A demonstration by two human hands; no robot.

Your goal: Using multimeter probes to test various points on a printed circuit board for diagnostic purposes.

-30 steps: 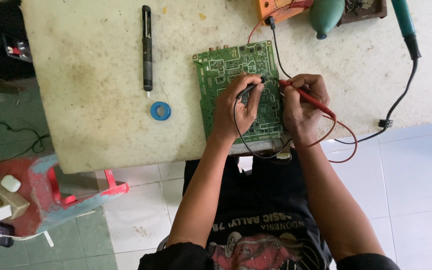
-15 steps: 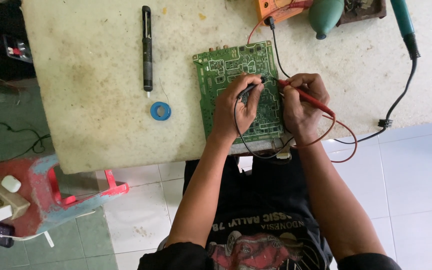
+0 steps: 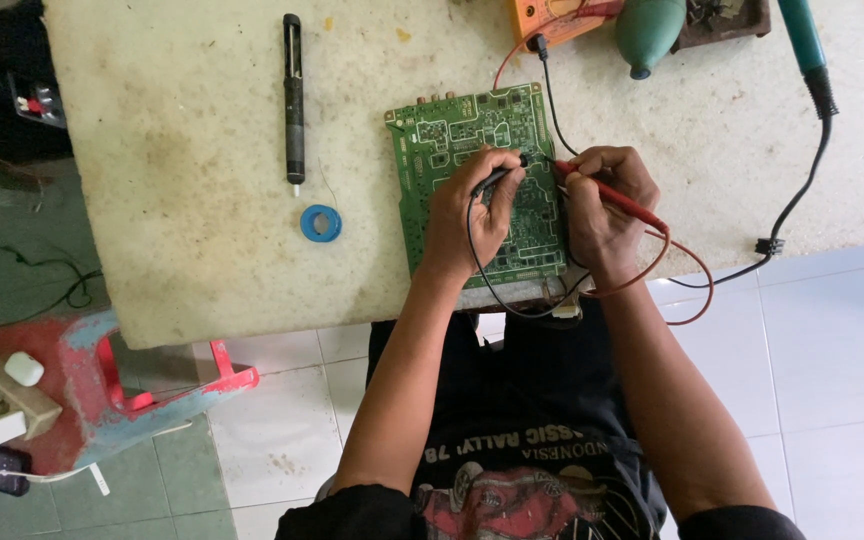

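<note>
Red probe (image 3: 607, 196) in right hand (image 3: 602, 205) points left, black probe (image 3: 497, 178) right.

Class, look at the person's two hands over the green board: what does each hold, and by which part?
Left hand pinches the black probe along its shaft; right hand grips the red probe near its tip end.

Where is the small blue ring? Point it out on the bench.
In the head view the small blue ring lies flat on the white bench, left of the green circuit board and just below the tip of the black pen-shaped tool.
</note>
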